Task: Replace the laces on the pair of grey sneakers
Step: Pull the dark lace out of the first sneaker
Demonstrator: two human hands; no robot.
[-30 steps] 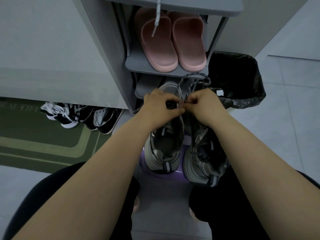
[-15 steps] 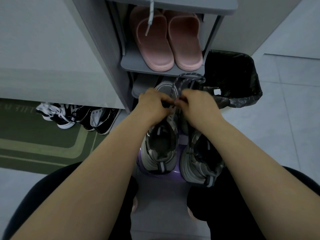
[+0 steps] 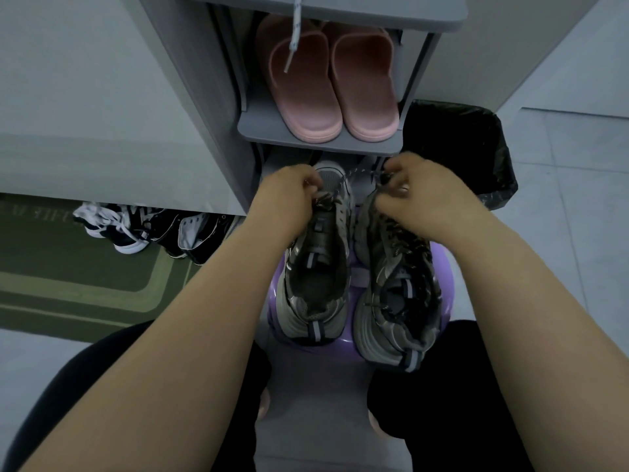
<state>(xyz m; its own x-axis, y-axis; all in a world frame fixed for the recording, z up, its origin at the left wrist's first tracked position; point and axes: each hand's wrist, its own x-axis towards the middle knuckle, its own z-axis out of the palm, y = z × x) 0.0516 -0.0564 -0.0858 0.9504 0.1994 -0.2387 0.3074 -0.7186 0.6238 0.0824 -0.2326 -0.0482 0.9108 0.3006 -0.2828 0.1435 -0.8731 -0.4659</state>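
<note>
Two grey sneakers stand side by side on a purple stool (image 3: 442, 267) in front of me, toes pointing away. My left hand (image 3: 289, 195) holds the left sneaker (image 3: 316, 267) at its front eyelets, fingers curled round the lace there. My right hand (image 3: 418, 192) pinches the other part of the same dark speckled lace (image 3: 354, 173), which stretches taut between the two hands above the toe. The right sneaker (image 3: 394, 294) is laced and sits under my right wrist. A pale lace (image 3: 295, 32) hangs from the shelf above.
A grey shoe rack (image 3: 316, 144) holds pink slippers (image 3: 326, 86) right behind the sneakers. A bin with a black bag (image 3: 476, 148) stands at the right. Black and white shoes (image 3: 146, 229) lie on a green mat (image 3: 68, 284) at the left. My knees flank the stool.
My hands were together over the left sneaker's toe with a lace loop above them. My right hand has now pulled away to the right, drawing the lace straight.
</note>
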